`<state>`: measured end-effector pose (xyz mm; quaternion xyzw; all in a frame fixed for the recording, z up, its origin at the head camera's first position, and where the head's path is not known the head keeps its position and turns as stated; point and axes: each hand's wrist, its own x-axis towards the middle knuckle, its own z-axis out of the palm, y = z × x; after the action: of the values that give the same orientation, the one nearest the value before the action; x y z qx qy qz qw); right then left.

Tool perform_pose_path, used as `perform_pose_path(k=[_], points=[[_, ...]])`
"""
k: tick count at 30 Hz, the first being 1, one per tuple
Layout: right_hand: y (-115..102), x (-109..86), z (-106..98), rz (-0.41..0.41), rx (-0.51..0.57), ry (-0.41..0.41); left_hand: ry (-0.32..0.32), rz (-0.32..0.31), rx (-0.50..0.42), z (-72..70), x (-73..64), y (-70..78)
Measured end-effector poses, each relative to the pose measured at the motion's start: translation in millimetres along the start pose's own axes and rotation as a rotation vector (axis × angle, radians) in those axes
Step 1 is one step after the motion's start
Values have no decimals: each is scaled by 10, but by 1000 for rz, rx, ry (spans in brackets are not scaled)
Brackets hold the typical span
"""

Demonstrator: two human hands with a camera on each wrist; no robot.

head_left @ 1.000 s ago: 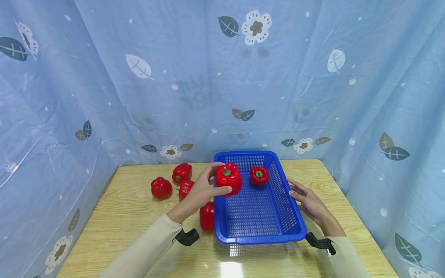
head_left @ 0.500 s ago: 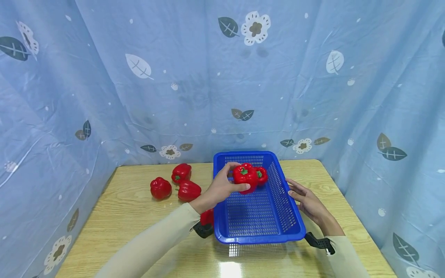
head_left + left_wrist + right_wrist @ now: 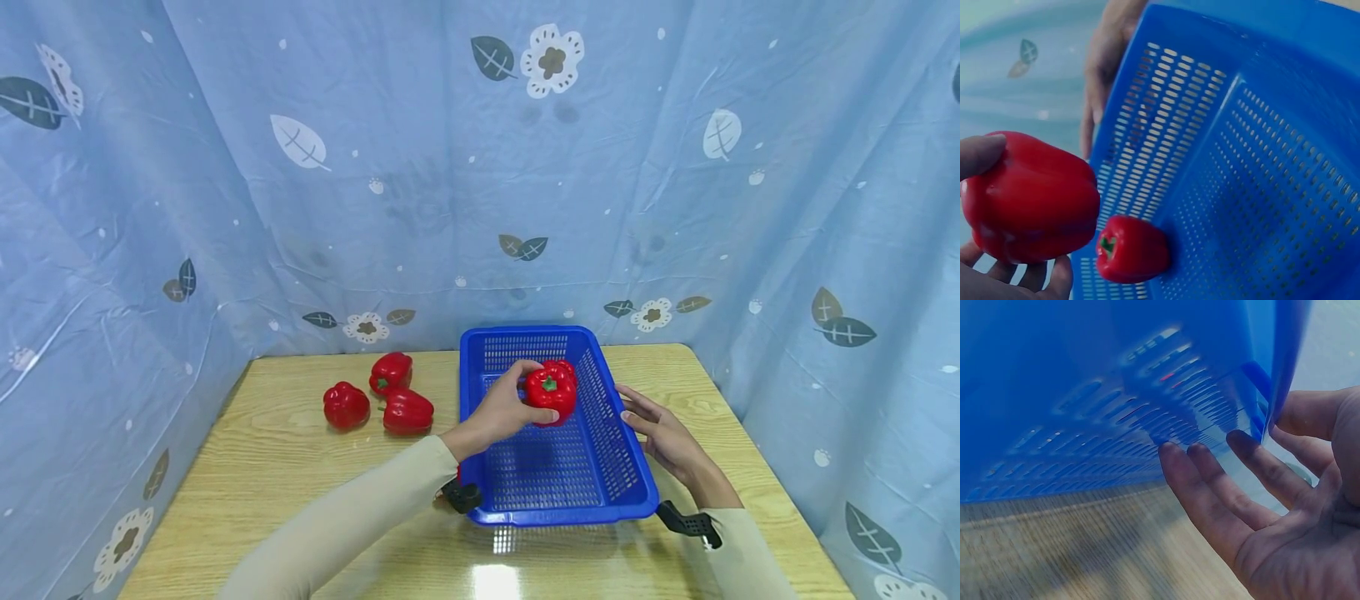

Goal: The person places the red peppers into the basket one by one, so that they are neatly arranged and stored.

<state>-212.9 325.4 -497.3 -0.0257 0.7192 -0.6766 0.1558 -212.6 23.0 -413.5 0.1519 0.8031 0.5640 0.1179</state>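
My left hand (image 3: 508,407) holds a red bell pepper (image 3: 551,395) above the inside of a blue plastic basket (image 3: 557,512), thumb on one side and fingers on the other. In the left wrist view this pepper (image 3: 1035,197) is off the basket floor. A second bell pepper (image 3: 1132,249) lies in the basket by its right wall; in the head view the held one mostly hides it. My right hand (image 3: 671,437) is at the basket's right side, thumb at the rim. From the right wrist, its extended fingers (image 3: 1210,500) touch the slotted outer wall.
Left of the basket, several more red bell peppers (image 3: 407,412) lie on the wooden table (image 3: 300,492). Another, close to the basket's left wall, is mostly hidden by my left wrist. A blue patterned curtain (image 3: 420,183) hangs behind and at both sides.
My left hand has carried its bell pepper rightward, from the basket's left rim to above the pepper inside. The right hand and basket have stayed put.
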Motion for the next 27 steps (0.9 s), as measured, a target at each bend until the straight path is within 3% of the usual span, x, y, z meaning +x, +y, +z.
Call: perform_pose_path(k=[13, 27], points=[[-8, -1, -11, 7, 16, -6, 16, -55, 91, 198, 215, 5], [-28, -2, -3, 16, -3, -3, 15, -104, 95, 329, 365, -150]])
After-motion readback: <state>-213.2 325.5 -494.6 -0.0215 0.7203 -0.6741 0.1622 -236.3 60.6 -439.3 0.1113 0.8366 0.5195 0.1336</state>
